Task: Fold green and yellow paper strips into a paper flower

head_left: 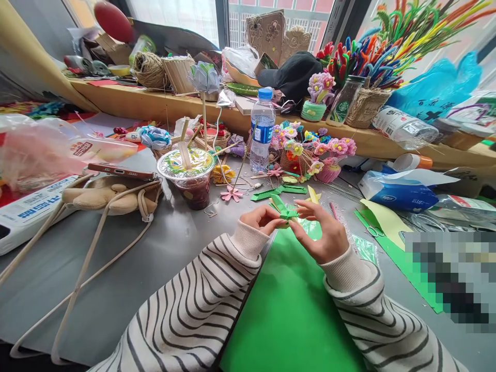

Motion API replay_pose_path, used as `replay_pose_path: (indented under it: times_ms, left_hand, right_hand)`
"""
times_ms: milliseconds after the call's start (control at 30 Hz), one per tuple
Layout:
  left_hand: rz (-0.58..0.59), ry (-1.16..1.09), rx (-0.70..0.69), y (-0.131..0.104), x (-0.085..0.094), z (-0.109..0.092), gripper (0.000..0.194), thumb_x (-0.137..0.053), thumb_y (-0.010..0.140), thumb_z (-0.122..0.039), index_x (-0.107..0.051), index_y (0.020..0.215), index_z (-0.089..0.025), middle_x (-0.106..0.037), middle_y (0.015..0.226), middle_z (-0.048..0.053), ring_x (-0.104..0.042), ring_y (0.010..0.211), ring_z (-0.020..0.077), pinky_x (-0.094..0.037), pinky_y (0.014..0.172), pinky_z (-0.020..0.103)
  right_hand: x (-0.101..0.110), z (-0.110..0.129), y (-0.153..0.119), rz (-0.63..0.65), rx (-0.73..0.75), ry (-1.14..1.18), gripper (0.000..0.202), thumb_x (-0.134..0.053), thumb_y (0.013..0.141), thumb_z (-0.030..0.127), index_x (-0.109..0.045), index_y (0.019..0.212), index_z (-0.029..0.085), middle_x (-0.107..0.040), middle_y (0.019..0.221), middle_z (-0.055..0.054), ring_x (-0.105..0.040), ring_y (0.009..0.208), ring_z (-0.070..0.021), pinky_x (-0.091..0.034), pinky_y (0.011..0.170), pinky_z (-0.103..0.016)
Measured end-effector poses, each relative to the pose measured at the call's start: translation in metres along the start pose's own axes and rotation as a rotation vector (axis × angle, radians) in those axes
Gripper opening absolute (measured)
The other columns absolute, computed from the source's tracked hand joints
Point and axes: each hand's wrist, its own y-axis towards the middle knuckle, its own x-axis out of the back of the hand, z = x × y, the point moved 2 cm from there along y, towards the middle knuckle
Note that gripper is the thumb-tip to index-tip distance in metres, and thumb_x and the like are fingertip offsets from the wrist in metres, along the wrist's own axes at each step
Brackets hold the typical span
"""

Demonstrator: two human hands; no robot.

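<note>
Between my two hands is a folded green paper piece (285,211) with several strips sticking out, raised over a green sheet (290,310). My left hand (260,219) pinches its left side between thumb and fingers. On the other side, my right hand (323,232) has its thumb and fingertips at the paper's right edge, fingers curved around it. Just beyond the hands lie more folded green strips (265,194) and a yellow paper strip (313,195). A pink paper flower (231,194) rests to the left of them.
A lidded plastic cup (189,181) stands at left, beside a tan bag (112,196) with a phone (122,171) on it. Behind are a water bottle (262,129) and pipe-cleaner flowers (325,155). Scissors (374,231) and a blue tissue pack (399,191) lie at right.
</note>
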Motion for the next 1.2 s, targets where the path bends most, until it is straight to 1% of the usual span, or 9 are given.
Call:
replay_pose_path:
  times_ms: [33,100,233,367,667,733,900,1067,1200]
  left_hand:
    - [0.01,0.027,-0.011,0.0,0.0,0.0,0.019,-0.066,0.056,-0.028,-0.056,0.062,-0.013,-0.062,0.059,0.002,-0.06,0.058,0.0131,-0.049,0.059,0.025]
    - [0.02,0.08,-0.021,0.0,0.0,-0.001,0.019,-0.066,0.056,-0.029,-0.056,0.061,-0.013,-0.063,0.058,0.003,-0.06,0.056,0.0133,-0.048,0.057,0.024]
    - [0.094,0.047,0.021,0.002,0.002,-0.005,0.02,-0.068,0.053,-0.027,-0.055,0.058,-0.012,-0.062,0.054,0.002,-0.059,0.053,0.012,-0.047,0.054,0.022]
    - [0.219,-0.075,0.1,0.006,0.005,-0.005,0.023,-0.07,0.049,-0.026,-0.054,0.057,-0.011,-0.062,0.053,0.001,-0.06,0.053,0.0115,-0.048,0.056,0.023]
    - [0.312,-0.054,0.175,0.008,0.007,-0.008,0.03,-0.071,0.047,-0.03,-0.051,0.058,-0.01,-0.058,0.054,0.0,-0.057,0.054,0.0102,-0.046,0.056,0.023]
    - [0.313,-0.045,0.158,0.006,0.005,-0.01,0.03,-0.071,0.047,-0.029,-0.051,0.061,-0.011,-0.056,0.056,-0.002,-0.055,0.054,0.0081,-0.045,0.056,0.022]
    - [0.222,-0.014,0.175,0.005,0.003,-0.007,0.032,-0.073,0.044,-0.029,-0.05,0.058,-0.011,-0.051,0.052,-0.004,-0.049,0.049,0.0054,-0.04,0.05,0.02]
    - [0.297,-0.124,0.282,0.007,0.004,-0.009,0.029,-0.073,0.042,-0.026,-0.051,0.053,-0.01,-0.057,0.051,-0.002,-0.053,0.05,0.0072,-0.04,0.053,0.021]
    - [0.303,-0.132,0.362,0.009,0.007,-0.01,0.029,-0.074,0.039,-0.023,-0.052,0.053,-0.01,-0.058,0.05,-0.002,-0.054,0.05,0.0076,-0.041,0.054,0.022]
  right_hand:
    - [0.001,0.0,0.002,0.037,0.051,-0.01,0.035,-0.056,0.069,0.024,-0.05,0.103,0.015,-0.062,0.084,-0.006,-0.057,0.072,-0.0144,-0.049,0.067,-0.03]
    - [0.004,0.0,0.004,0.112,0.212,-0.043,0.021,-0.051,0.073,0.016,-0.054,0.094,0.016,-0.062,0.081,-0.006,-0.057,0.074,-0.0142,-0.049,0.067,-0.028]
    - [0.011,-0.002,0.006,0.098,0.357,-0.098,0.012,-0.047,0.076,0.012,-0.056,0.083,0.015,-0.063,0.075,-0.006,-0.058,0.071,-0.0134,-0.048,0.065,-0.025]
    - [0.012,-0.002,0.006,0.117,0.357,-0.043,0.012,-0.047,0.075,0.01,-0.056,0.082,0.016,-0.062,0.074,-0.005,-0.058,0.07,-0.0117,-0.048,0.065,-0.022]
    - [0.011,-0.001,0.008,0.107,0.336,0.057,0.013,-0.05,0.073,0.007,-0.058,0.079,0.015,-0.057,0.073,-0.006,-0.054,0.067,-0.0108,-0.046,0.061,-0.022]
    - [0.01,0.0,0.007,0.083,0.346,0.037,0.013,-0.05,0.073,0.007,-0.058,0.08,0.015,-0.056,0.072,-0.006,-0.053,0.066,-0.0112,-0.046,0.06,-0.023]
    - [0.007,0.005,0.005,0.059,0.364,0.02,0.013,-0.05,0.073,0.008,-0.058,0.081,0.014,-0.056,0.072,-0.007,-0.053,0.067,-0.0127,-0.047,0.059,-0.025]
    - [0.008,0.006,0.006,0.075,0.349,0.071,0.015,-0.049,0.073,0.006,-0.059,0.081,0.015,-0.056,0.073,-0.006,-0.053,0.067,-0.0114,-0.047,0.06,-0.023]
    - [0.008,0.006,0.005,0.087,0.349,0.09,0.015,-0.05,0.072,0.005,-0.059,0.081,0.014,-0.056,0.072,-0.006,-0.053,0.067,-0.0114,-0.047,0.06,-0.023]
